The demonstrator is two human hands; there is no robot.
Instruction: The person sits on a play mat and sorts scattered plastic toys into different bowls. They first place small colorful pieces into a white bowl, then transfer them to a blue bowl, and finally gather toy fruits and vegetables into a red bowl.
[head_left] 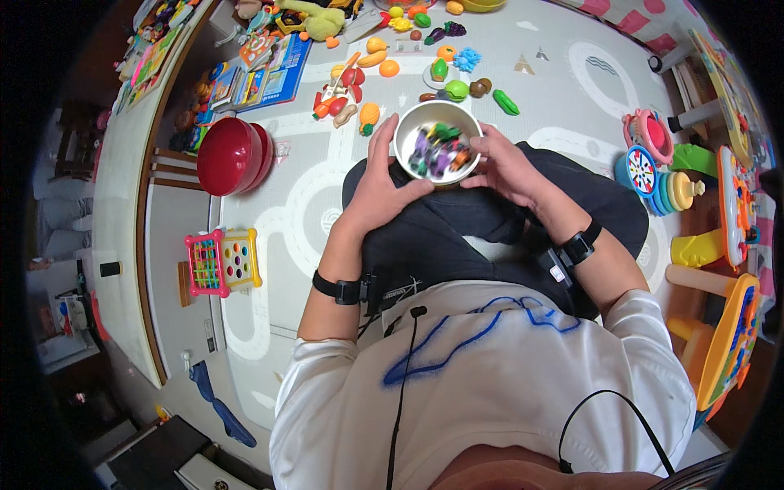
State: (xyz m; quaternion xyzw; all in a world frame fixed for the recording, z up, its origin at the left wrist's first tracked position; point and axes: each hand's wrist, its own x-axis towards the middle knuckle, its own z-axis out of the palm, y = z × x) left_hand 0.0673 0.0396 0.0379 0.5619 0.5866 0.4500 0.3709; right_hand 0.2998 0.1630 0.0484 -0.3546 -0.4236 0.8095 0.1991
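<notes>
Above my crossed legs, a round white bowl is held between both hands. Inside it lie several small pieces in purple, green, black and orange, too blurred to identify. My left hand curves around the bowl's left side, thumb along the near edge. On the opposite side, my right hand grips the wall with its fingers at the rim. Just beyond the bowl are a toy green cabbage, a brown toy mushroom and a toy cucumber.
Toy fruit, including a pineapple and a banana, lies scattered on the grey play mat. Red bowls and a toy activity cube stand left. Stacking rings and a toy activity table are at right.
</notes>
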